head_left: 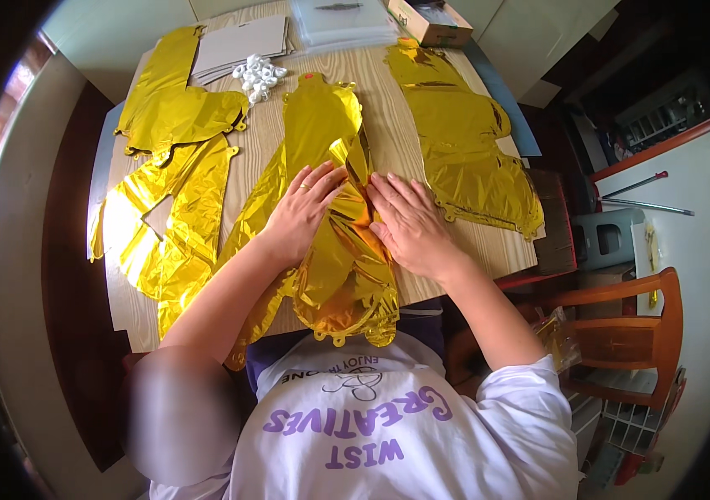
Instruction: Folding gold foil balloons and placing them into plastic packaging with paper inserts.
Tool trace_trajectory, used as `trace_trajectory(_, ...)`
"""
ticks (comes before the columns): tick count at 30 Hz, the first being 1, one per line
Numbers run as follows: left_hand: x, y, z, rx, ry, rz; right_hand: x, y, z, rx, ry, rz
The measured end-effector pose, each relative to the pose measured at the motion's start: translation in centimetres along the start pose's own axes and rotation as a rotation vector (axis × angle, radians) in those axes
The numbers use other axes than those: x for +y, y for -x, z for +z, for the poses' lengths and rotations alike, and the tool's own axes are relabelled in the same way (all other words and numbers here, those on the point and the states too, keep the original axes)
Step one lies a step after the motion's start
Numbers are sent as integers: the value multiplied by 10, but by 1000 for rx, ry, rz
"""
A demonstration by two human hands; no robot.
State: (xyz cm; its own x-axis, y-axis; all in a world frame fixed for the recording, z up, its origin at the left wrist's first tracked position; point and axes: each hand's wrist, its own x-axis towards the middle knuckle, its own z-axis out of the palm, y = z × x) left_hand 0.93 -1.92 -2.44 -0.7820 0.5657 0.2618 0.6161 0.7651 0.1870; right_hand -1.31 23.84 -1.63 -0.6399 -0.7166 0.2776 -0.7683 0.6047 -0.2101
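Observation:
A flat gold foil balloon (322,125) lies in front of me, its creased lower part reaching over the table's near edge. My left hand (309,208) rests on its left side, fingers stretched out and a ring on one of them. On the right side of the same foil, my right hand (409,221) lies flat with its fingers extended. Between the two hands the foil stands up in a crumpled fold. More flat gold foil balloons (197,200) lie at the left, partly overlapping. Another gold foil balloon (463,133) is spread along the right side.
Small white rolls (259,77) sit in a pile at the back of the wood-grain table (388,100). Behind them are a stack of greyish cards (238,46), clear plastic bags (342,25) and an open box (430,27). A wooden chair (630,333) and a grey stool (609,237) stand at right.

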Motion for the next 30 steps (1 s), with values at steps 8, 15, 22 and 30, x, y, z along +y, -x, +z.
trace_trajectory(8, -17, -22, -66, 220, 264, -131, -4, 0, -6, -30, -41, 30)
trace_trajectory(15, -16, -69, 0, 195, 69, 58, -3, 1, 0, 25, -10, 7)
trace_trajectory(22, -41, -85, 7, 217, 97, 31, -1, 1, -1, 27, 44, -28)
trace_trajectory(30, -45, -110, 11, 197, -34, -86, -4, 1, -4, -59, 12, 18)
